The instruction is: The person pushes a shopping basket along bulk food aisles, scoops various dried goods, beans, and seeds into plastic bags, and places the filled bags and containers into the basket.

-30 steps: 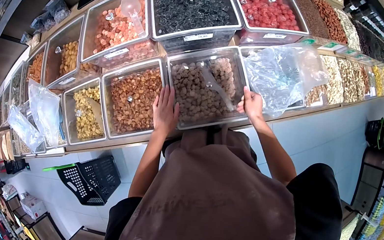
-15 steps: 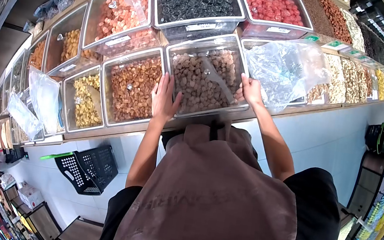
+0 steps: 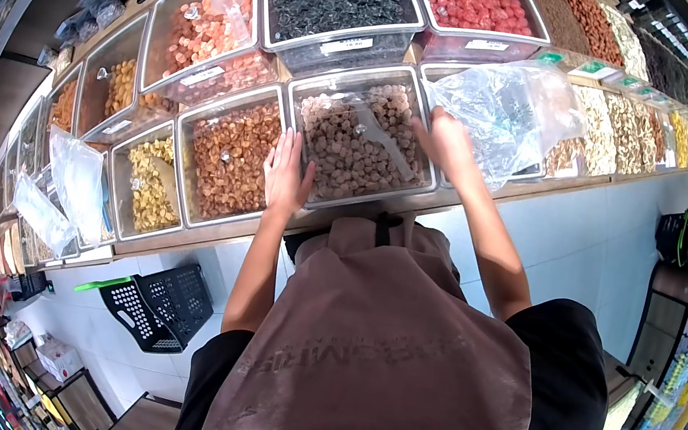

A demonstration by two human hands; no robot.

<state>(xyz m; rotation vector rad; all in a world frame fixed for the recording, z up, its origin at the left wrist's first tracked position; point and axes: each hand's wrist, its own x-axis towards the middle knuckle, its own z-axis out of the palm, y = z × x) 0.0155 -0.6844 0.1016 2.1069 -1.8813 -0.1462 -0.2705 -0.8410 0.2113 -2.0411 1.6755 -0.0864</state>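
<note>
A lidded bin of brown-grey dried fruit (image 3: 345,148) sits in the front row, with a clear scoop (image 3: 386,141) seen through its lid. My left hand (image 3: 285,172) rests at the bin's left edge, fingers extended, beside the bin of orange-brown dried fruit (image 3: 232,163). At the right edge is my right hand (image 3: 448,142), its fingers bent over the rim; whether they grip the lid cannot be made out. Just to its right, clear plastic bags (image 3: 505,119) lie over the neighbouring bin.
Behind stand bins of dark fruit (image 3: 331,4), red fruit (image 3: 473,3) and orange pieces (image 3: 211,31). More plastic bags (image 3: 77,184) lie on the left bins. A black basket with a green handle (image 3: 157,307) is on the floor.
My right hand has moved up along the bin's right edge. My left hand has stayed by the left edge. The view has shifted slightly.
</note>
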